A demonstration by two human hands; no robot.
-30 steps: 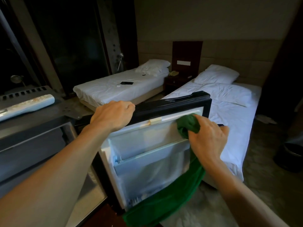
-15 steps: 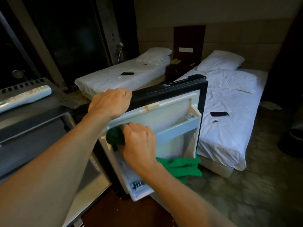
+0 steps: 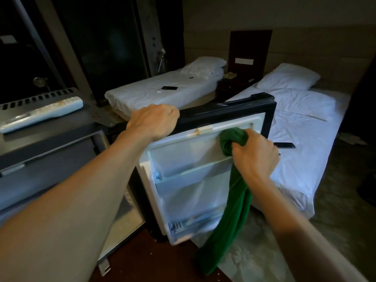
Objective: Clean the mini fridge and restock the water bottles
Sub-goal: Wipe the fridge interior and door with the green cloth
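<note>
Dim hotel room with two white beds, and right up front is the mini fridge door (image 3: 193, 176) swung wide open, its white inner liner facing the camera. It hangs off the fridge cabinet (image 3: 61, 171) that sits low on the left, under a dark counter.

Left hand (image 3: 155, 122) is clamped over the door's black top edge near the hinge side, fingers curled down over it in a closed grip. Right hand (image 3: 255, 157) is fisted tight around a bunched-up green cloth (image 3: 232, 190), pressing the wad against the upper right corner of the liner, just under the top lip. Rest of the cloth dangles down past the door shelf (image 3: 189, 176) and almost reaches the floor. Door shelves look bare, and I can't spot any water bottles anywhere.

Further out: a white remote (image 3: 40, 113) lies on the counter to the left. Beyond the door, the far bed (image 3: 162, 92) has a dark phone (image 3: 169, 88) on it, and the near bed (image 3: 305, 139) on the right has another dark phone (image 3: 284, 145) lying just past the right hand. A dark nightstand (image 3: 234, 86) sits between the two beds, with a pillow (image 3: 286, 79) at the head of the near one.
</note>
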